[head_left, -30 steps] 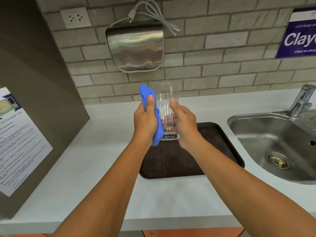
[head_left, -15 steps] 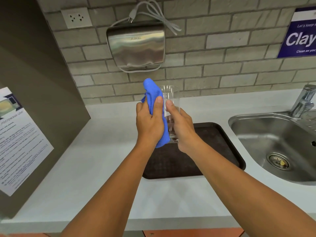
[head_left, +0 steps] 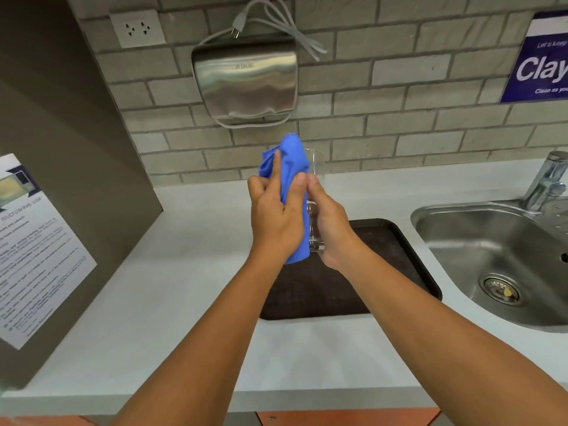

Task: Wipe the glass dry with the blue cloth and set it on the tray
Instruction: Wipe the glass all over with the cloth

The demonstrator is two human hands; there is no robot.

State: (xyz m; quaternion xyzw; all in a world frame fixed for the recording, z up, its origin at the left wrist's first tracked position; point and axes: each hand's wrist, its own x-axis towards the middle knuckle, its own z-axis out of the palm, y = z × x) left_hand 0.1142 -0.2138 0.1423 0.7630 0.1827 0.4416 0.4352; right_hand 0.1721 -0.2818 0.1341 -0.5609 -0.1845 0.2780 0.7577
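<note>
A clear drinking glass (head_left: 315,167) is held upright in the air above the left part of the dark brown tray (head_left: 396,250). My right hand (head_left: 330,229) grips its lower half from the right. My left hand (head_left: 273,216) presses the blue cloth (head_left: 290,167) against the glass's left and front side, covering most of it. Only the glass's right rim and thick base show. The tray lies flat on the white counter below both hands, with nothing on it.
A steel sink (head_left: 498,256) with a tap (head_left: 547,179) lies to the right of the tray. A metal hand dryer (head_left: 246,84) and a wall socket (head_left: 138,29) hang on the brick wall. A brown panel with a paper notice (head_left: 33,247) stands at the left.
The blue cloth has slid across the glass from its left side toward the front and now covers most of it. Both hands stayed above the tray.
</note>
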